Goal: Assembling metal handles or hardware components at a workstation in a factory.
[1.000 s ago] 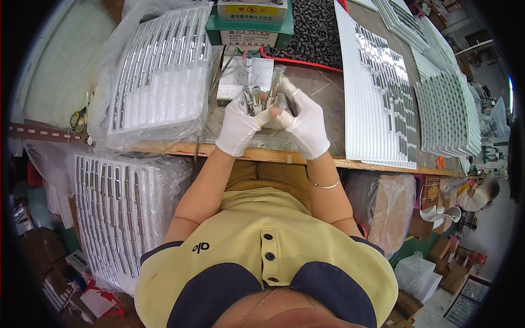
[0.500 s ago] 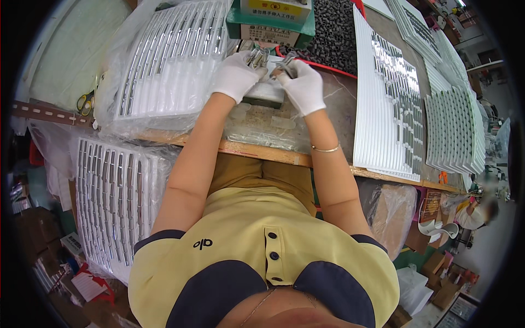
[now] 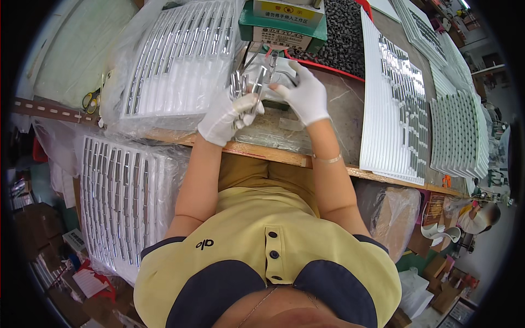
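Observation:
My left hand (image 3: pixel 227 115), in a white glove, is closed around several short, shiny metal tubes (image 3: pixel 239 85) that stick up from its fingers. One tube (image 3: pixel 260 79) leans out toward the right. My right hand (image 3: pixel 307 97), also gloved, is just right of them with thumb and fingers apart; part of its palm side is hidden. Another shiny tube (image 3: pixel 273 59) stands at the front of a green bench machine (image 3: pixel 283 35), just beyond my hands. That machine has a yellow warning label and a pale base, partly covered by my hands.
A red-rimmed tray (image 3: pixel 350 75) of small black tubular parts lies behind my right hand. White ridged trays with metal tubes stand left (image 3: pixel 164 93) and right (image 3: pixel 383 131), with more below the wooden table edge (image 3: pixel 268 154). Scissors (image 3: pixel 91 101) lie far left. Another person (image 3: pixel 474 217) is far right.
My left hand has drawn back from the machine, and its tubes now point up. My right hand has opened, and a tube now shows upright at the machine. The whole view has shifted slightly.

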`<state>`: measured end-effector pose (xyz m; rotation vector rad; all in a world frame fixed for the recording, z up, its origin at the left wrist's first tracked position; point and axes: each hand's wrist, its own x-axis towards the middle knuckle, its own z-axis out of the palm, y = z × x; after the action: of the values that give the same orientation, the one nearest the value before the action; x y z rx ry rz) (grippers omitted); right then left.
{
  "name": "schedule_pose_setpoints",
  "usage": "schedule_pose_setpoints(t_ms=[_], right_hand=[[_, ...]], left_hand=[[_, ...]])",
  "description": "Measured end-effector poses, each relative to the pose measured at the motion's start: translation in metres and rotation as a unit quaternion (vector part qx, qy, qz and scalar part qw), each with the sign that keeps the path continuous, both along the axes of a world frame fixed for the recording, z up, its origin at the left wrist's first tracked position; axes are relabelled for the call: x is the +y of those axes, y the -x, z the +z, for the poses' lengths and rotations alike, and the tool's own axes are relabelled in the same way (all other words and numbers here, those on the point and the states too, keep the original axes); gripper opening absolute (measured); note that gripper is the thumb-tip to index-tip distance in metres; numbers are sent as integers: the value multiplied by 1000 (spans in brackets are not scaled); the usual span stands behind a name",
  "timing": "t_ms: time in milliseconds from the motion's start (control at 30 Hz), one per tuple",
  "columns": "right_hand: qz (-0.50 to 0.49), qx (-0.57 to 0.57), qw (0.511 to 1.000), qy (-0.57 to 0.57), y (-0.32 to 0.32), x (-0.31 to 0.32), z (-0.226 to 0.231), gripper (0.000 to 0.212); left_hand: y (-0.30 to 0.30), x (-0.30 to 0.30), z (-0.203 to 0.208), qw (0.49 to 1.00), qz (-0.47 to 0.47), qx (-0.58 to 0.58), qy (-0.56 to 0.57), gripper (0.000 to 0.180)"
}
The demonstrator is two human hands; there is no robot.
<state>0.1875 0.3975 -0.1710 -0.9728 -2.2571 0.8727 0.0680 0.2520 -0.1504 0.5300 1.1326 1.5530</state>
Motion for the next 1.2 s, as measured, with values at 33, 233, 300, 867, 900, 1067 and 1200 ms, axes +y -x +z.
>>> schedule_pose_setpoints(t_ms=[33,233,300,867,900,1067,1200], right_hand=[[18,83,996,37,-12,-1,-1,50],[214,217,803,512,-49,-33,45,37],[154,255,860,415,-55,-37,44,29],[56,233,873,426,-73,-27,43,36],[51,319,799,508,-70,-23,37,37],[113,424,711,549,-75,-4,-3,44],[-30,338,803,490,-85,3,-38,33]], left_hand=[[-5,1,-1,1000,-4,-2,-3,20],[-31,-7,7,988,-76,120,56,27],[-44,2,2,977,-50,207,28,28],[-46,-3,5,995,-7,65,73,31],[-45,-9,6,995,21,66,77,31],[-60,-36,24,997,-33,67,0,27],[-52,-119,61,966,-61,236,87,36]])
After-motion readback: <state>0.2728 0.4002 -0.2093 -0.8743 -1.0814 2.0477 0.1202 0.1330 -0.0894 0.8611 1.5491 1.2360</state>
